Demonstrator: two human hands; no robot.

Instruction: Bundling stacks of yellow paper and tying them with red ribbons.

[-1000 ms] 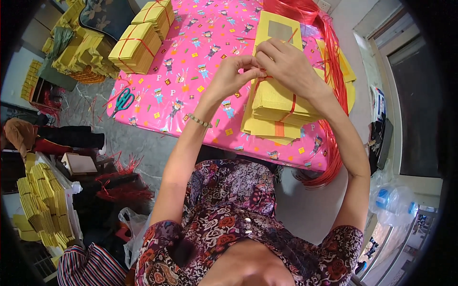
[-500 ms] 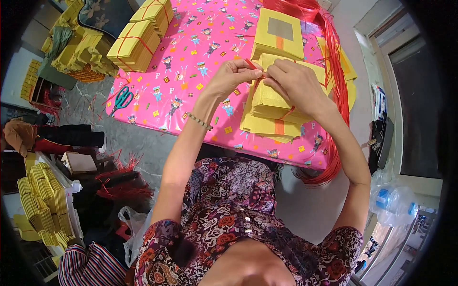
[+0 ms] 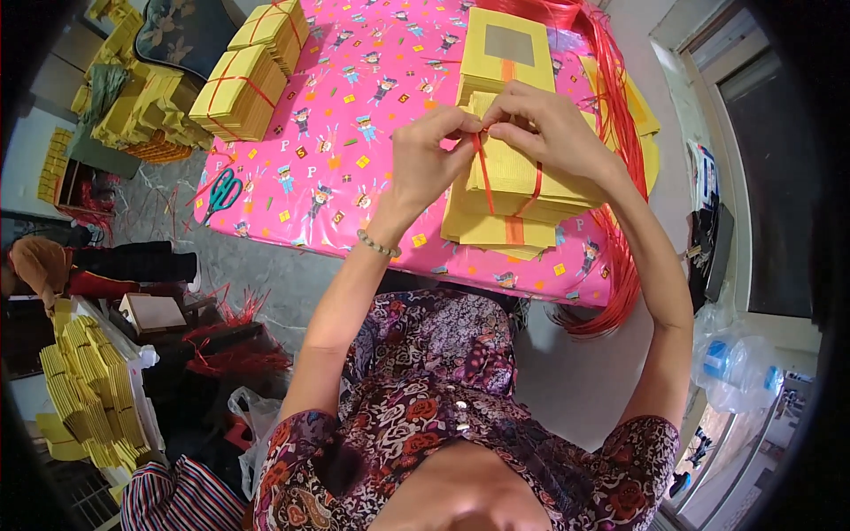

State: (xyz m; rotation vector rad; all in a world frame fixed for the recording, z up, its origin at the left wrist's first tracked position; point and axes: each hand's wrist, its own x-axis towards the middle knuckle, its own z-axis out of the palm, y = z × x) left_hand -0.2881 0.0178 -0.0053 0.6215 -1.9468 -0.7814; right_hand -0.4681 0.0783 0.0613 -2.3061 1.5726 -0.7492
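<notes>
Above a stack of yellow ribbed paper pieces (image 3: 511, 177), both hands meet at a red plastic string (image 3: 485, 177). My left hand (image 3: 423, 155), at the stack's left edge, is closed with thumb and forefinger pinching the string. My right hand (image 3: 555, 133) curls over the stack's top, its thumb and fingertips also closed on the string. One strand runs down from the fingers across the stack, and another crosses it farther right. The exact point where the strands meet is partly hidden by my fingertips. More yellow pieces with an orange band (image 3: 514, 232) lie under the stack.
A yellow stack with a grey panel (image 3: 509, 44) stands behind. Red strands (image 3: 620, 115) hang over the table's right side. Tied yellow bundles (image 3: 235, 93) and teal scissors (image 3: 221, 196) lie on the left of the pink tablecloth (image 3: 354, 177). Yellow piles (image 3: 93, 376) stand lower left.
My left hand has turned and its fingers have shifted on the string. A strand now shows running down the stack beneath my fingertips. The whole view has shifted slightly.
</notes>
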